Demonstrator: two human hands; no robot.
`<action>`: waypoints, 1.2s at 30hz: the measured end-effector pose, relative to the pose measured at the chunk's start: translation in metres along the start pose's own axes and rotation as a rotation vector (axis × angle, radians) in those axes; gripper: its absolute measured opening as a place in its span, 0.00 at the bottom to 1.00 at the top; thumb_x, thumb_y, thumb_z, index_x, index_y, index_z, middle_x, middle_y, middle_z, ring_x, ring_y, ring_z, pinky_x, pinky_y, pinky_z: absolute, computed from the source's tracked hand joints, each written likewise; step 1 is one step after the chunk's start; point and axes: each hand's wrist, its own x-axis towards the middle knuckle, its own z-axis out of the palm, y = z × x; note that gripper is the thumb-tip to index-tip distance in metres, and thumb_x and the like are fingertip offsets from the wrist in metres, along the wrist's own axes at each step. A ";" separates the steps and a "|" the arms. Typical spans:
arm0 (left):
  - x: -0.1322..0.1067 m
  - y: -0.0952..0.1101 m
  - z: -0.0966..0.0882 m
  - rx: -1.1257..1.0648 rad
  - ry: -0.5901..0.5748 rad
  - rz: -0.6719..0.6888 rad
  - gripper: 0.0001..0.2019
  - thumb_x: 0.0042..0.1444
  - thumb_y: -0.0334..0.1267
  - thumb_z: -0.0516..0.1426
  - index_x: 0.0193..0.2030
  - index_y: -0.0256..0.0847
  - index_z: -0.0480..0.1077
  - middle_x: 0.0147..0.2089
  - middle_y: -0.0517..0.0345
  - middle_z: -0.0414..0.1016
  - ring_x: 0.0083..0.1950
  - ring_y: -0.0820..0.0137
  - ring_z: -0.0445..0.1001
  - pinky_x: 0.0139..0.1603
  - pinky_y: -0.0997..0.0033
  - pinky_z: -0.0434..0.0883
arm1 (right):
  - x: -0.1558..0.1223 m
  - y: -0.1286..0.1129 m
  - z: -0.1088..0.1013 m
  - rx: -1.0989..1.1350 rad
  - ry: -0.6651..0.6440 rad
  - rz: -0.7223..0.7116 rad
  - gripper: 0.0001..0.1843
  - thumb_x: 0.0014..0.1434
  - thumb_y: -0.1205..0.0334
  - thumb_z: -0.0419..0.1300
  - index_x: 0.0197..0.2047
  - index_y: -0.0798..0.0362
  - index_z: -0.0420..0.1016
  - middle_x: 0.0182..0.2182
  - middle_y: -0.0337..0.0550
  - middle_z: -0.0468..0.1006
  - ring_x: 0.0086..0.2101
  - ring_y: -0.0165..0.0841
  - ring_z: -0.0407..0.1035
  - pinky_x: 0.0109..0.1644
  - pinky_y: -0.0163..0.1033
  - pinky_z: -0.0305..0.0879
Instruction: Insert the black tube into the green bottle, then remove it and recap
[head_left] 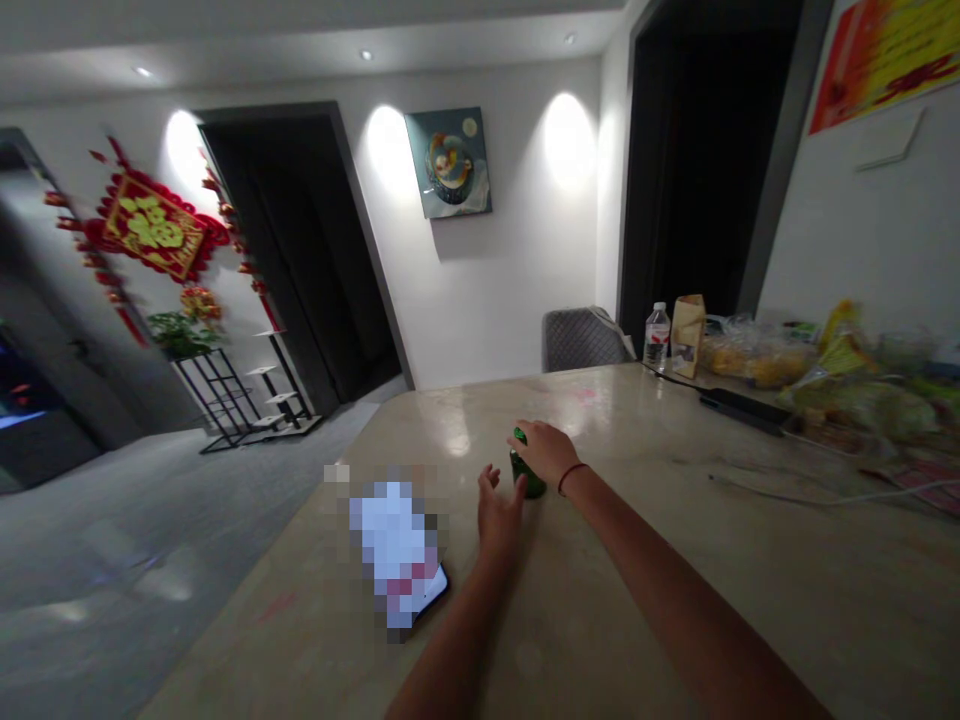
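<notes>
The right hand [547,450] lies over the top of a small green bottle [529,482], fingers curled down around it and closed on it. The bottle stands upright on the pale stone tabletop [637,600], mostly under the palm, with only its lower body and a bit of its top showing. A thin red cord [572,477] circles the right wrist.

The left hand [499,512] is just beside the bottle, nearer the person, fingers spread apart and holding nothing. Its fingertips are close to the glass, but I cannot tell whether they touch it. Left of this hand and a little nearer the person, a phone [433,590] lies flat on the tabletop, most of it blurred out.

Well beyond the right hand and off to its right, along the wall, stand a clear water bottle [657,337] and a tan carton [688,335]. Plastic bags of food [757,360] are piled further right. A long dark flat object [742,405] lies in front of the bags, and a white cable [825,497] trails across the surface right of the right forearm. A grey chair [581,340] stands at the far edge, beyond both hands.
</notes>
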 end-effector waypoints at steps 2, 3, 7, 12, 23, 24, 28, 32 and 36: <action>-0.002 -0.001 0.001 -0.006 -0.011 0.045 0.33 0.44 0.43 0.59 0.55 0.38 0.51 0.54 0.44 0.63 0.55 0.64 0.63 0.53 0.64 0.61 | -0.004 -0.005 -0.009 -0.053 -0.042 0.001 0.20 0.58 0.51 0.45 0.44 0.52 0.69 0.38 0.49 0.75 0.40 0.36 0.68 0.40 0.37 0.59; -0.003 -0.001 0.001 -0.003 -0.023 0.059 0.35 0.42 0.43 0.60 0.56 0.39 0.51 0.53 0.45 0.63 0.54 0.64 0.63 0.53 0.64 0.60 | -0.006 -0.007 -0.013 -0.073 -0.060 -0.001 0.20 0.58 0.50 0.45 0.42 0.53 0.70 0.37 0.50 0.75 0.40 0.37 0.69 0.40 0.37 0.60; -0.005 0.003 0.000 -0.038 -0.093 0.089 0.38 0.39 0.41 0.62 0.57 0.39 0.50 0.52 0.46 0.65 0.52 0.64 0.65 0.52 0.64 0.61 | -0.011 -0.016 -0.022 -0.109 -0.094 -0.033 0.26 0.55 0.44 0.45 0.38 0.56 0.73 0.36 0.54 0.76 0.39 0.40 0.69 0.39 0.39 0.61; -0.007 0.010 -0.003 -0.089 -0.117 0.173 0.38 0.35 0.40 0.63 0.55 0.39 0.53 0.51 0.48 0.66 0.50 0.65 0.67 0.47 0.67 0.64 | -0.015 -0.022 -0.024 -0.104 -0.107 -0.060 0.31 0.52 0.40 0.46 0.39 0.59 0.73 0.36 0.58 0.75 0.40 0.42 0.69 0.40 0.41 0.61; -0.015 0.022 -0.010 -0.122 -0.077 0.110 0.26 0.36 0.40 0.62 0.43 0.40 0.58 0.35 0.58 0.71 0.34 0.70 0.71 0.33 0.74 0.67 | -0.019 -0.030 -0.024 -0.113 -0.092 -0.054 0.30 0.51 0.41 0.47 0.38 0.59 0.74 0.36 0.58 0.75 0.38 0.43 0.70 0.38 0.41 0.63; -0.016 0.023 -0.010 -0.114 -0.072 0.112 0.25 0.36 0.41 0.62 0.42 0.40 0.59 0.34 0.58 0.71 0.34 0.70 0.71 0.32 0.74 0.66 | -0.019 -0.030 -0.023 -0.115 -0.088 -0.056 0.30 0.51 0.41 0.47 0.38 0.59 0.74 0.35 0.57 0.75 0.38 0.43 0.70 0.38 0.41 0.63; -0.017 0.024 -0.011 -0.078 -0.028 0.125 0.24 0.37 0.44 0.61 0.41 0.40 0.60 0.33 0.58 0.71 0.33 0.70 0.71 0.31 0.75 0.66 | -0.016 -0.024 -0.022 -0.102 -0.092 -0.127 0.26 0.51 0.43 0.48 0.35 0.57 0.75 0.34 0.55 0.76 0.38 0.41 0.69 0.38 0.39 0.61; -0.017 0.027 -0.011 -0.040 -0.015 0.150 0.22 0.38 0.47 0.60 0.40 0.41 0.60 0.33 0.58 0.71 0.33 0.71 0.71 0.31 0.75 0.66 | -0.014 -0.015 -0.026 -0.014 -0.158 -0.281 0.23 0.52 0.45 0.49 0.33 0.55 0.74 0.33 0.50 0.76 0.37 0.37 0.69 0.40 0.37 0.59; -0.017 0.026 -0.011 -0.038 -0.028 0.190 0.22 0.39 0.47 0.60 0.41 0.41 0.61 0.35 0.58 0.72 0.35 0.71 0.71 0.34 0.74 0.66 | -0.013 -0.004 -0.035 0.129 -0.250 -0.335 0.17 0.51 0.51 0.52 0.36 0.54 0.71 0.35 0.46 0.75 0.36 0.34 0.68 0.39 0.34 0.59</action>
